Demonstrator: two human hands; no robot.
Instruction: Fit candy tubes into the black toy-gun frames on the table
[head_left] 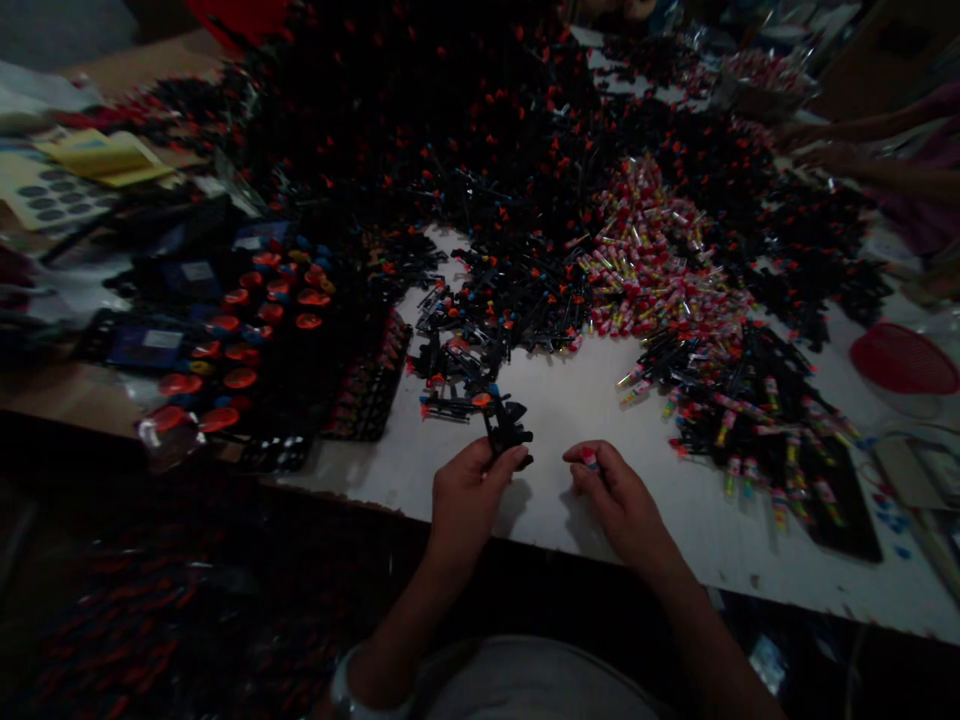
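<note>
Near the table's front edge, my left hand is closed on a black plastic toy with an orange disc at its upper end. My right hand is to the right of it, pinching a small tube with a red end between thumb and fingers. The toy and the tube are apart. Beyond my hands lies a heap of similar black toys with orange and blue tips. A pile of small red, white and yellow tubes lies farther right.
Black toys with tubes fitted lie on a dark tray at right. A red mesh sieve is beyond them. Stacked packs with orange cups stand at left. Another person's arms reach in at far right.
</note>
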